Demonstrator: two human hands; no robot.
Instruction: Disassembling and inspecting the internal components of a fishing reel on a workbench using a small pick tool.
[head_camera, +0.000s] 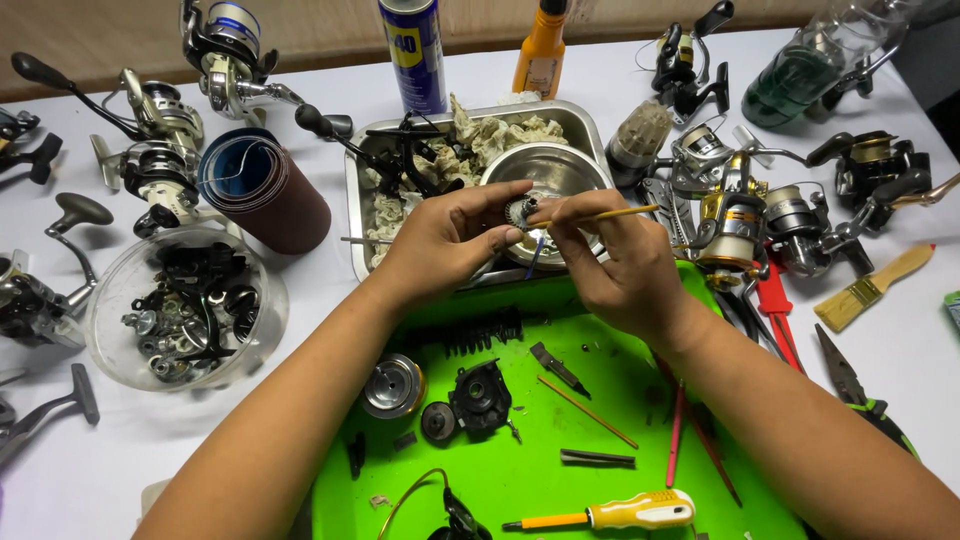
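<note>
On the near green tray (600, 450), one yellow-handled screwdriver (640, 512), one silver spool (394, 386) and one black round housing (482, 397) are laid out. Above the tray's far edge, a small pale toothed gear (522, 212) is pinched in the grip of the left hand (445, 240), while a thin yellow-handled brush (600, 214) is held in the closed grip of the right hand (620, 265), its tip at the gear. The gear's teeth are partly hidden by fingers; beyond, one steel bowl (555, 170) sits in a metal pan (360, 190) on the white worktop (80, 470).
</note>
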